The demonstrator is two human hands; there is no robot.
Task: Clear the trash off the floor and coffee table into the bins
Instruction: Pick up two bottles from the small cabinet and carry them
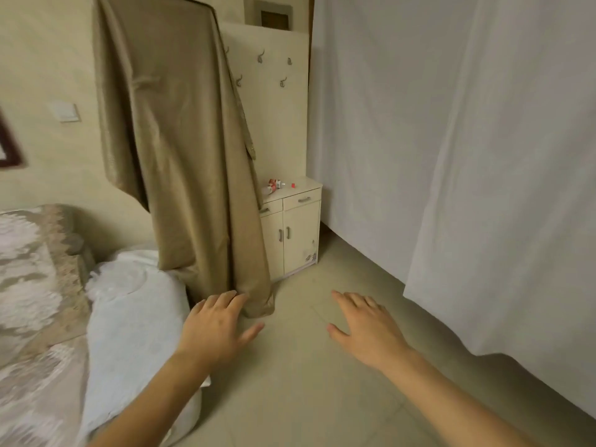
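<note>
- The left hand [216,327] is held out flat over the floor [306,382], fingers loose and spread. It holds nothing.
- The right hand [364,327] is held out the same way, palm down, fingers loose. It holds nothing too.
- A small cream cabinet [295,230] stands by the wall, far past both hands.
- On top of the cabinet lies a crumpled red and white bottle [274,186]. It looks like trash.
- A tiny red cap [293,185] sits just to the right of the bottle, on the same cabinet top.
- A long tan cloth [180,150] hangs down to the left of the cabinet and covers its left edge. The left fingertips are right next to its bottom hem.
- White sheets [467,156] hang to the right of the cabinet.
- A white bundle [138,317] and a patterned sofa [35,285] sit far left of the cabinet.
</note>
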